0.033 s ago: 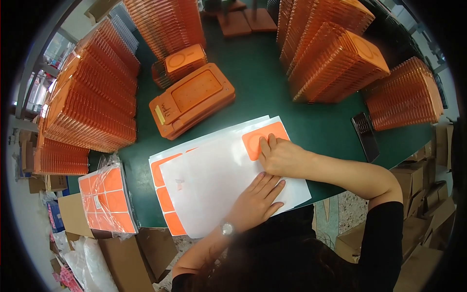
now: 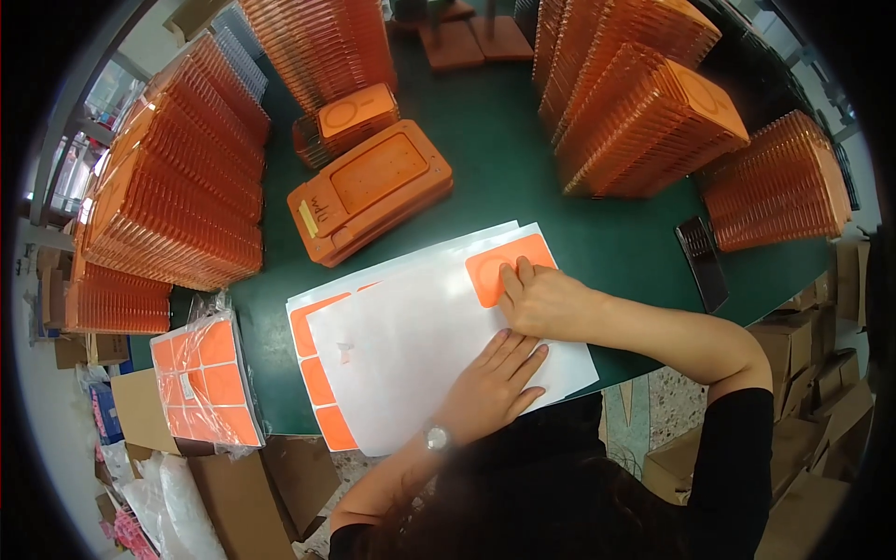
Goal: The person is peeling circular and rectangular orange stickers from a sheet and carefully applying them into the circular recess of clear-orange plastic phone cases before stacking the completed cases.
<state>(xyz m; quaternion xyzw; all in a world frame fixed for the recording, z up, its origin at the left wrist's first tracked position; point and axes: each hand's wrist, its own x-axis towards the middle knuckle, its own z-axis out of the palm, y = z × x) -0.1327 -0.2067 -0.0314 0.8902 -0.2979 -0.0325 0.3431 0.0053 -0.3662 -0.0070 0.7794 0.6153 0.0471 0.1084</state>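
Note:
My left hand (image 2: 490, 385) lies flat with its fingers stretched out, on the lower right part of a white sheet (image 2: 401, 345). My right hand (image 2: 541, 301) is closed, its fingers bent down onto an orange sticker (image 2: 490, 273) at the sheet's upper right. That sticker is a rounded square with a faint ring on it. The thumb of the right hand is hidden, so its grip on the sticker shows only in part. More orange stickers (image 2: 319, 381) stick out from under the white sheet along its left side.
Beyond the sheets sits an orange tray-like fixture (image 2: 373, 191) on the green table (image 2: 495, 159). Tall stacks of clear-and-orange cases stand at left (image 2: 177, 201) and right (image 2: 644, 131). A dark phone (image 2: 701, 264) lies at right; a plastic-wrapped sticker pack (image 2: 207, 385) is at left.

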